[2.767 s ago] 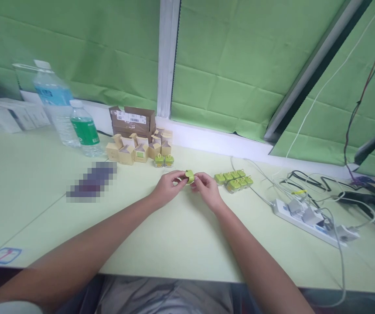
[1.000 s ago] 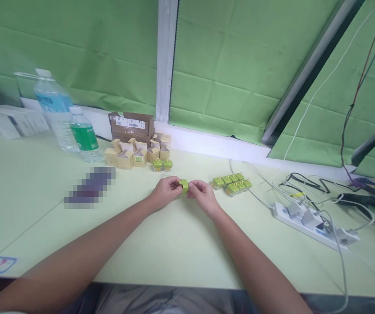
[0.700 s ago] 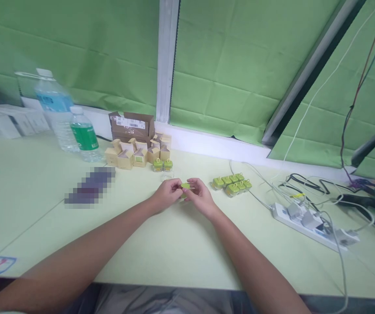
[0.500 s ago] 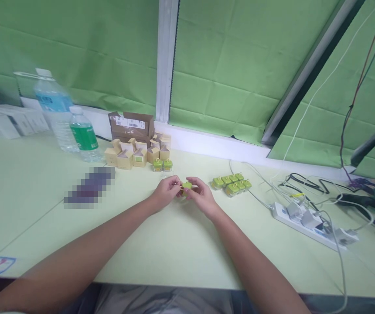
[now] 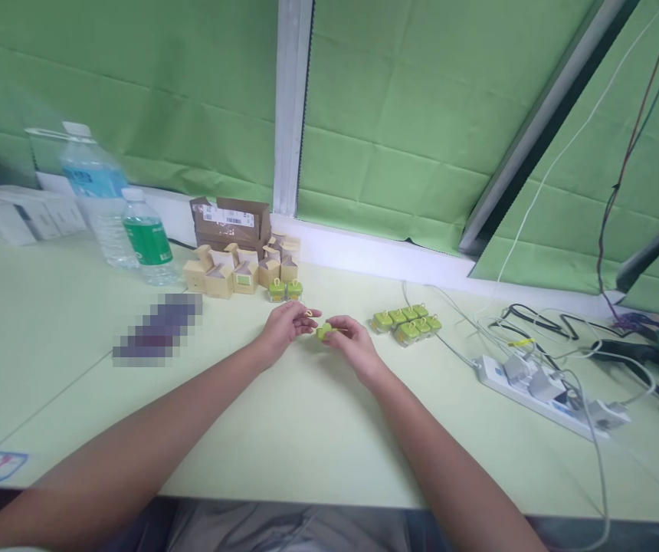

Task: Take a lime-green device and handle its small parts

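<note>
The left hand [image 5: 282, 331] is pinching a yellow loop [image 5: 309, 313] in its fingers; just rightward and nearer the body, the right hand [image 5: 355, 349] is gripping a green piece [image 5: 323, 331].

Soft, fairly bright light spreads evenly over the pale tabletop [image 5: 283, 452], leaving faint, blurry shadows near the hands [image 5: 281, 331]; its source is out of view. A milky haze dulls the green blinds [image 5: 398, 115]. The wide lens stretches the edges, smearing the white boxes [image 5: 24, 213]. Coarse pixels (a blocky mosaic) mask a dark object [image 5: 158, 330], and the green piece [image 5: 325, 331] lacks fine detail.
</note>
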Tool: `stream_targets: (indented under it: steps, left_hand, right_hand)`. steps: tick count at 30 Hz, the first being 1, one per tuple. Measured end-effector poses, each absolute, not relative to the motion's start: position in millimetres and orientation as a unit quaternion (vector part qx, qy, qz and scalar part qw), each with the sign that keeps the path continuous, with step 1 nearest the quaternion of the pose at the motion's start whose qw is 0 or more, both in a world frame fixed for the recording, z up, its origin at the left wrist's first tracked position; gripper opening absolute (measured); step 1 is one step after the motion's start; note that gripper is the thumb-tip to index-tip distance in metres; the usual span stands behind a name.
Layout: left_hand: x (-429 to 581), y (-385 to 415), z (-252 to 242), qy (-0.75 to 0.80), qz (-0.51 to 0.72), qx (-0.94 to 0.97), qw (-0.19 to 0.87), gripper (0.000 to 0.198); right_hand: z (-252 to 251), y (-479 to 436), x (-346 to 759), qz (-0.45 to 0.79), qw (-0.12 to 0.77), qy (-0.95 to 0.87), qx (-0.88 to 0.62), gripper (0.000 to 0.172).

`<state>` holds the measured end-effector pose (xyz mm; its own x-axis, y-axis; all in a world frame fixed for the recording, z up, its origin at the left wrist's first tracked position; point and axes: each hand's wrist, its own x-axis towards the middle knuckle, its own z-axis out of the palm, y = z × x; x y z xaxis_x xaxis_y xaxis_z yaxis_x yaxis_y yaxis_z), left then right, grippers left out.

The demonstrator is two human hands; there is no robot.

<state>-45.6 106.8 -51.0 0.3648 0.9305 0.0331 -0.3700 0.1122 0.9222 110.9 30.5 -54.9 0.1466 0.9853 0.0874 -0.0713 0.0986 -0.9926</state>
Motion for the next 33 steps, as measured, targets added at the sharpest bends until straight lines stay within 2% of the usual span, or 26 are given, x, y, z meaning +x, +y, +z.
stream_targets:
  steps: [5, 10, 13, 17, 22, 27, 33]
  left_hand:
    - [-50.2, 113.2, -49.0, 0.305, 0.471, 0.378, 0.736, 0.007]
    - [-51.2, 110.6, -47.3, 0.287, 0.454, 0.368, 0.759, 0.007]
    - [-51.2, 110.0, -47.1, 0.283, 0.448, 0.365, 0.765, 0.009]
    - [-51.7, 110.0, -47.8, 0.280, 0.443, 0.362, 0.771, 0.010]
    - [-50.8, 104.8, -49.1, 0.254, 0.408, 0.400, 0.781, 0.011]
    - [-47.9, 96.6, -48.8, 0.205, 0.375, 0.461, 0.778, 0.018]
    - [-46.8, 90.0, -44.8, 0.197, 0.358, 0.480, 0.776, 0.022]
  right_hand:
    - [-72.4, 30.4, 106.2, 0.232, 0.492, -0.639, -0.543, 0.011]
    - [-74.9, 24.1, 102.2, 0.089, 0.376, -0.729, -0.564, 0.012]
    - [-69.3, 22.0, 104.5, 0.011, 0.344, -0.731, -0.590, 0.014]
    - [-59.3, 18.6, 106.0, -0.032, 0.399, -0.710, -0.579, 0.012]
    - [-51.6, 13.4, 99.9, 0.000, 0.480, -0.692, -0.539, 0.019]
    - [-55.1, 15.4, 97.9, 0.011, 0.498, -0.693, -0.521, 0.025]
    - [-58.4, 19.7, 101.9, -0.008, 0.510, -0.685, -0.521, 0.015]
